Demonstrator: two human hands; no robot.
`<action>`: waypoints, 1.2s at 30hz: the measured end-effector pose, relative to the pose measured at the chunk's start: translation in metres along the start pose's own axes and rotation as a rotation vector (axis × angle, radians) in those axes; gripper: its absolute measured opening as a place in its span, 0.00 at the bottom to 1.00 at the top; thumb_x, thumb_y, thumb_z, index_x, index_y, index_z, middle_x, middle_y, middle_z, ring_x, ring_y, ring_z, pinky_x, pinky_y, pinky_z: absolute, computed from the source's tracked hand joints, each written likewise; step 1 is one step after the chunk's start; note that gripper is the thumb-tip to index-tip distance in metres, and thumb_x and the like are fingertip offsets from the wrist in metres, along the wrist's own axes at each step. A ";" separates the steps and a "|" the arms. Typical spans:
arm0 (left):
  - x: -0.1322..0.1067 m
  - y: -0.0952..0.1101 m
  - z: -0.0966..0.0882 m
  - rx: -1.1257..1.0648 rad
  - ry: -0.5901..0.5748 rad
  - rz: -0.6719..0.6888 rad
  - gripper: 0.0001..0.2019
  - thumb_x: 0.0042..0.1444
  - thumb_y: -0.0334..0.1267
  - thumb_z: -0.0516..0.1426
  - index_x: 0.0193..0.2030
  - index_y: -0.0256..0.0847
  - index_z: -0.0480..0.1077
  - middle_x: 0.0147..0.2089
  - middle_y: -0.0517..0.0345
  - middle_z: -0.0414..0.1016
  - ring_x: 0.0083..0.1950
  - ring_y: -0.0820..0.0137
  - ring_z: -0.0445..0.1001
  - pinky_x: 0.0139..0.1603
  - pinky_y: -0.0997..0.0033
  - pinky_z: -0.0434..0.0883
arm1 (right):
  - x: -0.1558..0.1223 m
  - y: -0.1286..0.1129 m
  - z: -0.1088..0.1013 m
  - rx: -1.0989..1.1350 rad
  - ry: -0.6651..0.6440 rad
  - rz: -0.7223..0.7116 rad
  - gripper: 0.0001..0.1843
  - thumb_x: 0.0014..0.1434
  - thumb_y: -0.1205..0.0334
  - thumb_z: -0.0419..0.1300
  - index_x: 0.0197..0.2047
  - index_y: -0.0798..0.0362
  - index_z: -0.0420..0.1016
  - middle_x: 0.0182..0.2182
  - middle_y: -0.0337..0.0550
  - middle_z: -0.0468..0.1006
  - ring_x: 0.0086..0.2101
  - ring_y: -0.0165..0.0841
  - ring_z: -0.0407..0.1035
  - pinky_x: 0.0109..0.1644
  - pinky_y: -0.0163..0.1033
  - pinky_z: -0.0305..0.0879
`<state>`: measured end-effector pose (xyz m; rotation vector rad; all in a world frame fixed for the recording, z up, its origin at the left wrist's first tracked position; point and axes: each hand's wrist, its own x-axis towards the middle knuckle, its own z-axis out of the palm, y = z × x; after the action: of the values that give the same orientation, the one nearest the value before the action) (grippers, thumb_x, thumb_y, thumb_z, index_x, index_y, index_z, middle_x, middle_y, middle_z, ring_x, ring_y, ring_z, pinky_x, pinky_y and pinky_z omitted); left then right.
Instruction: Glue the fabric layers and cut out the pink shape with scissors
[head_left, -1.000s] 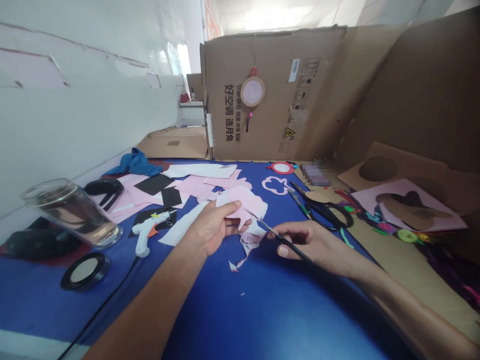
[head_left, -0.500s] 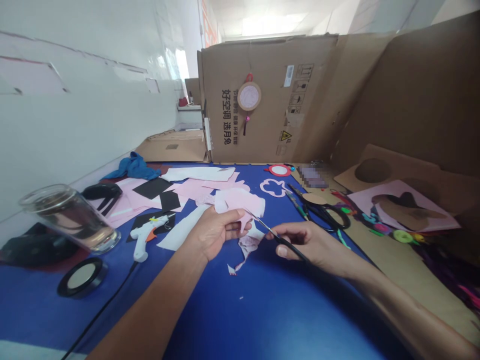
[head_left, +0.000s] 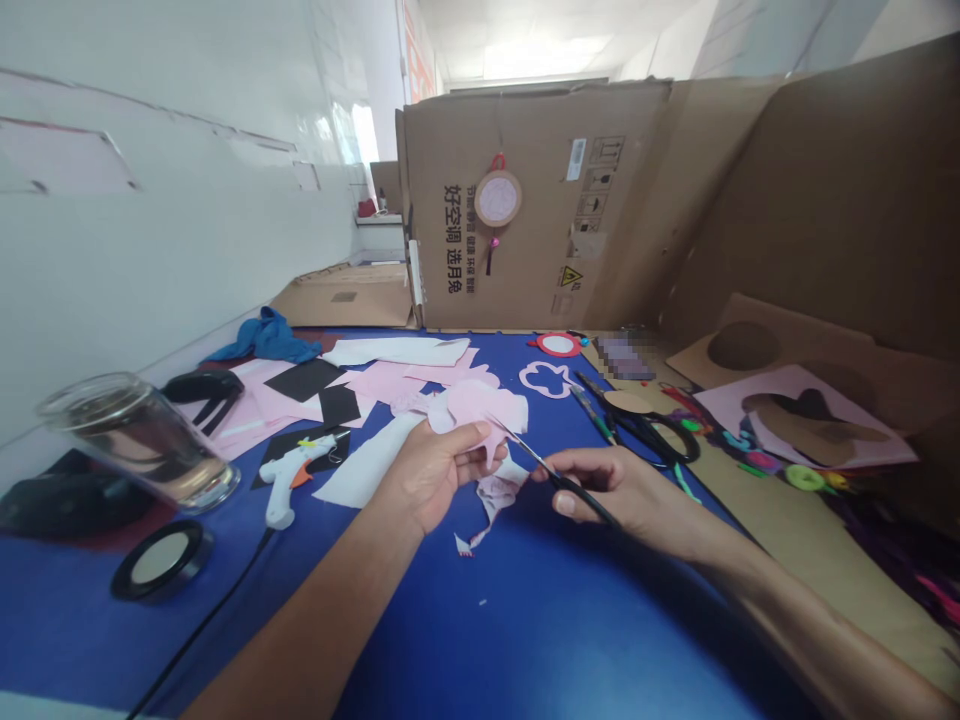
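Between thumb and fingers, my left hand (head_left: 435, 470) pinches a piece of pink paper (head_left: 480, 403) with a whitish edge, held just above the blue table. My right hand (head_left: 600, 487) grips a pair of scissors (head_left: 562, 480) with black handles, its fingers around them. The blades reach left onto the pink paper, at the lower right of the part beside my left thumb. Below them, a crumpled pink and white paper offcut (head_left: 499, 490) trails down towards the table. White paper (head_left: 371, 462) lies beside my left wrist.
At left are a white glue gun (head_left: 285, 480) with a cord, a glass of liquid (head_left: 142, 440) and a round black-rimmed object (head_left: 161, 560). A pink cut-out outline (head_left: 547, 379) and another pair of scissors (head_left: 667, 435) lie right. A cardboard box (head_left: 540, 260) stands behind.
The pink paper has turned slightly in my left hand, and its white edge looks narrower. The scissors have hardly moved. The whole view has shifted a little.
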<state>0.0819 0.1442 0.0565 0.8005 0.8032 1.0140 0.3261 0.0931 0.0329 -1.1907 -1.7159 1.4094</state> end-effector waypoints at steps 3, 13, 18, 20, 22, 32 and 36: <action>0.000 0.000 0.001 -0.005 0.015 -0.002 0.06 0.54 0.27 0.68 0.40 0.32 0.80 0.35 0.48 0.84 0.32 0.65 0.84 0.37 0.68 0.82 | 0.000 -0.001 0.000 0.009 0.001 0.002 0.28 0.60 0.36 0.72 0.50 0.51 0.86 0.27 0.32 0.60 0.29 0.29 0.48 0.31 0.37 0.44; -0.003 -0.002 0.004 -0.013 0.025 0.026 0.09 0.51 0.28 0.70 0.39 0.32 0.80 0.35 0.48 0.84 0.32 0.65 0.84 0.39 0.65 0.82 | 0.001 -0.001 0.001 0.020 0.000 -0.007 0.27 0.61 0.36 0.72 0.51 0.50 0.87 0.28 0.33 0.60 0.29 0.30 0.48 0.32 0.37 0.45; -0.005 -0.002 0.006 -0.022 0.033 0.031 0.08 0.51 0.27 0.70 0.38 0.31 0.80 0.35 0.49 0.84 0.32 0.65 0.84 0.38 0.66 0.82 | 0.001 -0.002 0.002 0.020 -0.001 -0.014 0.26 0.62 0.36 0.72 0.50 0.50 0.87 0.27 0.33 0.59 0.29 0.30 0.48 0.32 0.37 0.44; -0.005 -0.002 0.007 -0.031 0.036 0.034 0.08 0.51 0.27 0.70 0.38 0.31 0.79 0.35 0.50 0.84 0.32 0.65 0.84 0.39 0.66 0.82 | 0.001 -0.003 0.002 0.021 0.001 -0.017 0.26 0.62 0.37 0.72 0.50 0.50 0.87 0.28 0.33 0.60 0.29 0.30 0.48 0.32 0.37 0.44; -0.005 -0.002 0.008 -0.042 0.041 0.036 0.08 0.51 0.27 0.70 0.38 0.32 0.79 0.35 0.50 0.84 0.33 0.64 0.84 0.39 0.66 0.82 | 0.001 -0.003 0.003 0.025 0.002 -0.015 0.26 0.62 0.37 0.72 0.50 0.50 0.86 0.28 0.33 0.60 0.29 0.30 0.48 0.32 0.37 0.44; -0.008 -0.003 0.015 -0.093 0.100 0.039 0.08 0.51 0.25 0.69 0.39 0.33 0.79 0.33 0.51 0.84 0.33 0.64 0.84 0.37 0.68 0.80 | 0.001 -0.004 0.006 0.042 0.029 -0.022 0.27 0.60 0.36 0.73 0.47 0.51 0.86 0.29 0.35 0.64 0.30 0.30 0.51 0.33 0.36 0.48; -0.009 -0.004 0.017 -0.103 0.112 0.046 0.09 0.51 0.26 0.70 0.39 0.33 0.79 0.34 0.50 0.84 0.33 0.64 0.84 0.37 0.68 0.80 | 0.003 0.000 0.008 0.045 0.055 -0.020 0.27 0.59 0.36 0.74 0.48 0.50 0.87 0.32 0.37 0.69 0.31 0.31 0.53 0.34 0.36 0.52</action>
<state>0.0952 0.1315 0.0633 0.6814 0.8245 1.1401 0.3179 0.0925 0.0311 -1.1749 -1.6458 1.3834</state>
